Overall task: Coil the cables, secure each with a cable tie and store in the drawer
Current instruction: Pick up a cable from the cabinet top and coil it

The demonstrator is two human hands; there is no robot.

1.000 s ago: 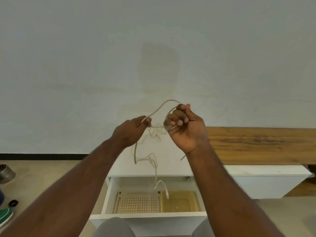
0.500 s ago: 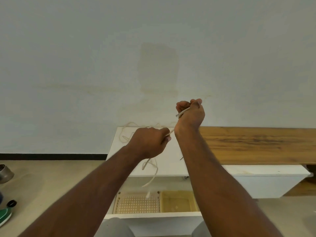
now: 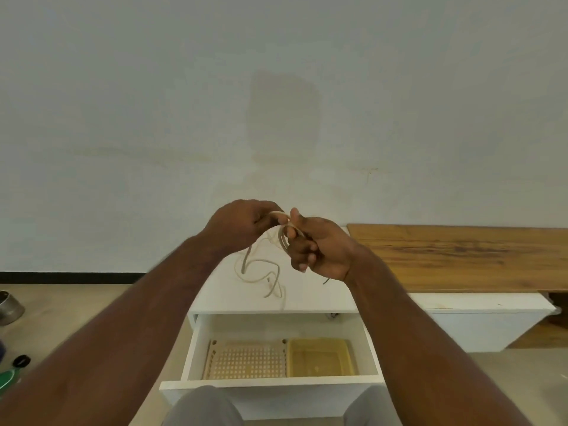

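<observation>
A thin white cable (image 3: 261, 272) runs between my two hands, held up above the white cabinet top (image 3: 310, 298). My right hand (image 3: 319, 247) grips a small coil of it, loops wrapped around the fingers. Touching it on the left, my left hand (image 3: 242, 224) pinches the strand where it meets the coil. The loose tail dangles below in curls, ending near the cabinet's front edge. A thin dark tie (image 3: 326, 281) pokes out under my right wrist. Beneath, the white drawer (image 3: 276, 382) is pulled out.
In the drawer sit a perforated beige basket (image 3: 246, 359) and a yellow tray (image 3: 319, 358). A wooden bench top (image 3: 461, 256) lies to the right. A metal pot (image 3: 9, 304), a black cap (image 3: 21, 360) and a green object (image 3: 7, 378) are on the floor at the left.
My hands have come together from apart, the left rising to meet the right. More cable is wound into the right hand's coil and the hanging tail is shorter.
</observation>
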